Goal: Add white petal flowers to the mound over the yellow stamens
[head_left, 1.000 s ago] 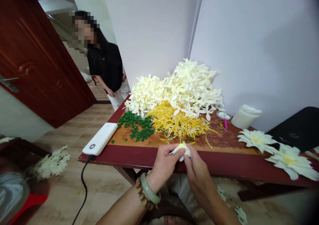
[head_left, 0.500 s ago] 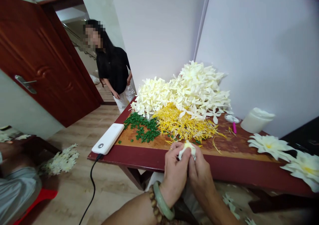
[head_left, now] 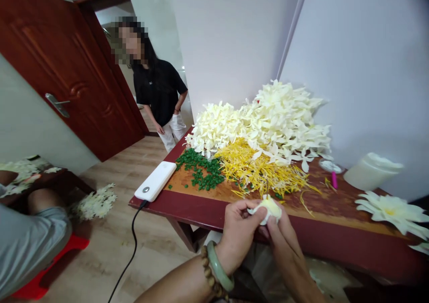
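Both of my hands meet over the near edge of the table (head_left: 214, 214), closed on one white artificial flower (head_left: 270, 208) with a pale yellow centre. My left hand (head_left: 239, 225), with a green bangle and a beaded bracelet at the wrist, pinches its left side. My right hand (head_left: 284, 236) grips it from the right and below; some of its fingers are hidden. Just beyond lie a heap of yellow stamens (head_left: 264, 169), a scatter of small green pieces (head_left: 203, 171) and a tall pile of white petals (head_left: 278, 119).
A white power bank (head_left: 156, 181) with a black cable lies at the table's left corner. To the right are a pink stick-like tool (head_left: 334, 180), a white roll (head_left: 372, 171) and a finished-looking flower (head_left: 392, 211). A person in black (head_left: 161, 86) stands by the door; another sits at left.
My view has swung left, so the table sits further right. The flower is tilted more open toward me between my hands, and both hands still hold it.
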A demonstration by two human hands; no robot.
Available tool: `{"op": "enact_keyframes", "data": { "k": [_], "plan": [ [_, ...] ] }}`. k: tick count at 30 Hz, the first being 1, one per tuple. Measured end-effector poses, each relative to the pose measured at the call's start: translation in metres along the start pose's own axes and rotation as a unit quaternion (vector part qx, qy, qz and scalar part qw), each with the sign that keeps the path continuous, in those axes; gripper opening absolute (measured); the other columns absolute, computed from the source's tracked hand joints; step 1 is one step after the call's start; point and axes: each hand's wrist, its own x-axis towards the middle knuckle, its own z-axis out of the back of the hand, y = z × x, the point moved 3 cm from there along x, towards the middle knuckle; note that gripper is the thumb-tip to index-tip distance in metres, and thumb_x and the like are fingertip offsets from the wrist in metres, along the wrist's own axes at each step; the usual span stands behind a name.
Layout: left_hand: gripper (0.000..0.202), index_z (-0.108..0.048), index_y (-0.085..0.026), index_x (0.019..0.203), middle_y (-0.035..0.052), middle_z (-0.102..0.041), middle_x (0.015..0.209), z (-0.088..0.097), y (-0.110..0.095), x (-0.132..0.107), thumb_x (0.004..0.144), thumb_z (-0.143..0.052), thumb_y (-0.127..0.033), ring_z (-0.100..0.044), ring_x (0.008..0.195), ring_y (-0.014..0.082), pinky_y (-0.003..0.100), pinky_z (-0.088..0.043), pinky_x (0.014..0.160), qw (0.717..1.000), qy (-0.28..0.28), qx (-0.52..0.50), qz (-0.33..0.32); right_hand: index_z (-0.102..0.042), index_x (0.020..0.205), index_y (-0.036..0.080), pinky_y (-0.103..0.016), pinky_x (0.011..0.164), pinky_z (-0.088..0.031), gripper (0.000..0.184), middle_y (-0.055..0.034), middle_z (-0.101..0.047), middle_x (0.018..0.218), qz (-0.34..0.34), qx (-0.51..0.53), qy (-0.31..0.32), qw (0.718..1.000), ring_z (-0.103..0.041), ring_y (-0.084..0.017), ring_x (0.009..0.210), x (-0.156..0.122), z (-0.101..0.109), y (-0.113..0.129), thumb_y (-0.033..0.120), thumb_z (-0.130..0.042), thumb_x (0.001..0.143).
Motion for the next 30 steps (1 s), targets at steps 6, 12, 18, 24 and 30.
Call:
{"op": "enact_keyframes", "data": {
  "k": [6, 12, 18, 24, 30],
  "plan": [
    [0.016, -0.071, -0.017, 0.074, 0.0103, -0.066, 0.095, 0.001, 0.003, -0.01, 0.068, -0.063, -0.03, -0.058, 0.088, 0.022, 0.034, -0.043, 0.083, 0.989, 0.044, 0.115, -0.076, -0.047, 0.111, 0.019, -0.029, 0.073, -0.048, 0.042, -0.0083, -0.061, 0.102, -0.042, 0.039, 0.002, 0.998, -0.058, -0.021, 0.089, 0.004, 0.004, -0.009, 0.047, -0.044, 0.08],
    [0.017, -0.069, -0.015, 0.079, 0.0078, -0.067, 0.078, 0.077, -0.039, 0.006, 0.068, -0.061, -0.025, -0.057, 0.07, 0.0175, 0.028, -0.044, 0.066, 0.935, -0.036, 0.335, -0.108, -0.048, 0.102, 0.019, -0.026, 0.058, -0.043, 0.033, -0.0025, -0.057, 0.074, -0.014, -0.086, -0.018, 0.996, -0.053, -0.017, 0.063, 0.019, 0.02, -0.017, 0.043, -0.042, 0.081],
    [0.019, -0.067, -0.017, 0.078, 0.0036, -0.062, 0.078, 0.156, -0.078, 0.034, 0.06, -0.065, -0.016, -0.05, 0.065, 0.0156, 0.029, -0.037, 0.068, 0.87, -0.182, 0.431, -0.159, -0.047, 0.104, 0.018, -0.026, 0.059, -0.042, 0.031, -0.0006, -0.056, 0.07, 0.006, -0.112, 0.013, 0.994, -0.052, -0.016, 0.06, 0.019, 0.015, -0.017, 0.04, -0.038, 0.083],
    [0.005, -0.064, -0.018, 0.059, 0.0032, -0.062, 0.062, 0.16, -0.071, 0.037, 0.061, -0.064, -0.022, -0.052, 0.061, 0.0183, 0.029, -0.036, 0.064, 0.86, -0.17, 0.459, -0.145, -0.045, 0.106, 0.017, -0.025, 0.064, -0.042, 0.029, -0.0024, -0.057, 0.078, 0.009, -0.087, 0.044, 0.995, -0.052, -0.016, 0.068, 0.017, 0.013, -0.01, 0.036, -0.037, 0.085],
    [0.013, -0.065, -0.017, 0.062, 0.0057, -0.065, 0.069, 0.175, -0.073, 0.043, 0.056, -0.066, -0.028, -0.056, 0.065, 0.0218, 0.033, -0.041, 0.068, 0.818, -0.169, 0.536, -0.125, -0.047, 0.102, 0.015, -0.022, 0.055, -0.04, 0.028, -0.0001, -0.055, 0.068, 0.041, -0.077, 0.038, 0.995, -0.05, -0.013, 0.059, 0.018, 0.015, -0.009, 0.034, -0.036, 0.086]
  ]
}}
